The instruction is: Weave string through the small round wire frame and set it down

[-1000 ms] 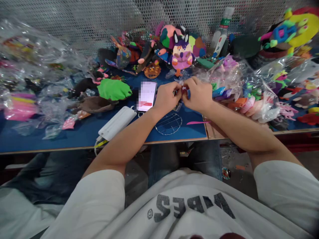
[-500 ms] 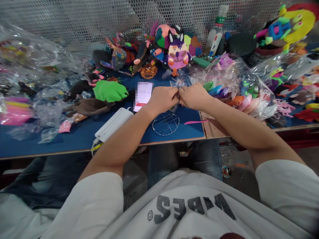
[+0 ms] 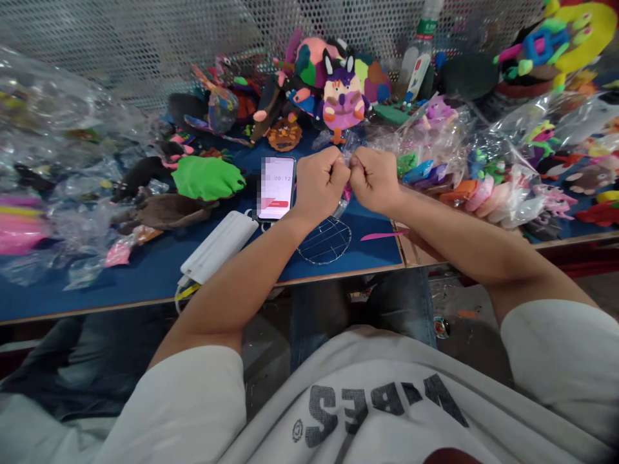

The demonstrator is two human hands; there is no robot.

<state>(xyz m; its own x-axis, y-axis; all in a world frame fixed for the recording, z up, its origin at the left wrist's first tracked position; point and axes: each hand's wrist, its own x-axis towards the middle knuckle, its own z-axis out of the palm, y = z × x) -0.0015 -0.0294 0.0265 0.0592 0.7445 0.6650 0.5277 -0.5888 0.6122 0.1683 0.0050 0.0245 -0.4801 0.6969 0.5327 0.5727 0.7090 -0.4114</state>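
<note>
Both of my fists are raised over the blue tabletop, knuckles almost touching. My left hand (image 3: 323,179) is closed, and so is my right hand (image 3: 374,178). Between them they grip a small clear plastic bag (image 3: 342,205), with a bit of pink showing in it; most of it is hidden by the fingers. Just below my left wrist lies a round wire rack (image 3: 325,241). A flat pink tool (image 3: 382,236) rests to its right. Left of my left hand is a phone (image 3: 278,187) with its screen lit.
A white power bank (image 3: 220,247) with a cable lies near the table edge. A green clay piece (image 3: 207,177) sits at left. Clay animals, including a purple-eared figure (image 3: 343,96), line the back by a bottle (image 3: 422,48). Bagged figures (image 3: 435,148) crowd the right.
My hands have turned into tighter fists and risen slightly, with a narrow gap now between them. More of the pink bit shows. The whole view has shifted a little.
</note>
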